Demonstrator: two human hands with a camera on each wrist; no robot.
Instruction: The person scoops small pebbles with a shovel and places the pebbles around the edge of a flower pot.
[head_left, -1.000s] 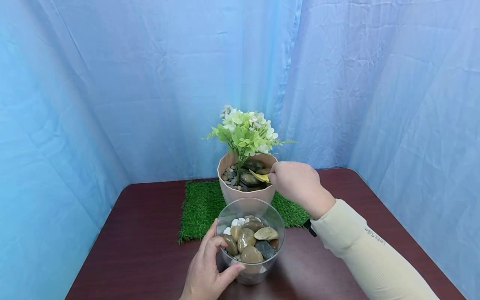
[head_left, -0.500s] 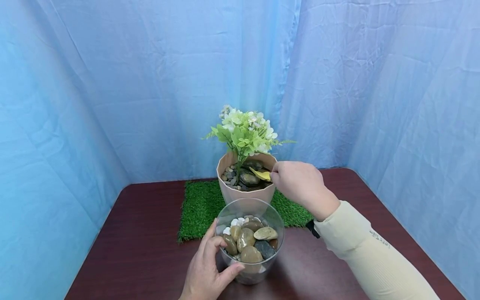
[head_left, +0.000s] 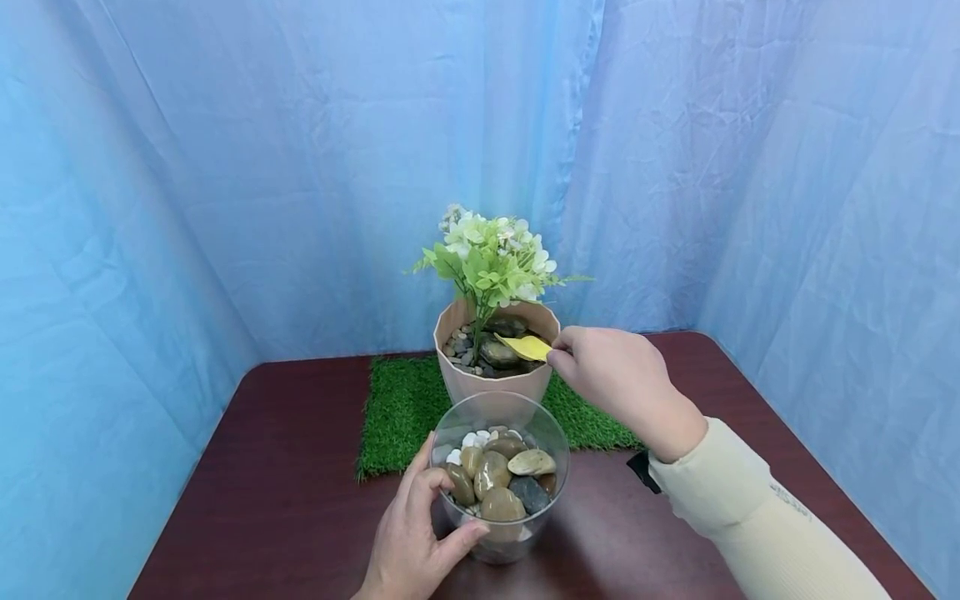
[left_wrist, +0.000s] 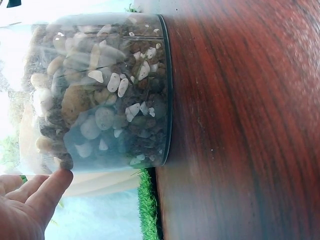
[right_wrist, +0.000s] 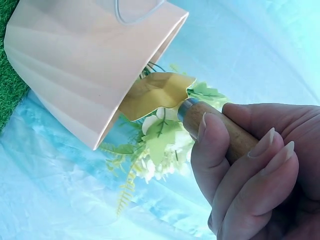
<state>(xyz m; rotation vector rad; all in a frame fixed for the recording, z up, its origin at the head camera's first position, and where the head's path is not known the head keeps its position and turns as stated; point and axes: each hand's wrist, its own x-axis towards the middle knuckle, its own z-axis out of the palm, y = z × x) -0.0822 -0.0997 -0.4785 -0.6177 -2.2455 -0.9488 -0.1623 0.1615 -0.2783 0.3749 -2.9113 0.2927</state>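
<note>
My right hand [head_left: 618, 371] holds a small garden trowel by its wooden handle [right_wrist: 240, 132], thumb and fingers wrapped round it. The trowel's yellow blade [head_left: 528, 347] reaches over the rim of a pale pink flowerpot [head_left: 491, 392] and lies above the dark stones inside. White flowers with green leaves [head_left: 495, 258] rise from the pot. With my left hand [head_left: 416, 525] I grip the near left side of a clear container [left_wrist: 115, 95], thumb in front and fingers along its wall. Smooth brown stones [head_left: 491, 473], white pebbles and a dark stone fill its lower part.
Under the pot lies a green artificial grass mat [head_left: 401, 425] on the dark red-brown table [head_left: 285, 500]. Light blue curtains [head_left: 337, 183] hang close behind the table and along both sides.
My right hand has drawn back a little to the right, and more of the trowel's yellow blade shows above the stones. My left hand stays on the container.
</note>
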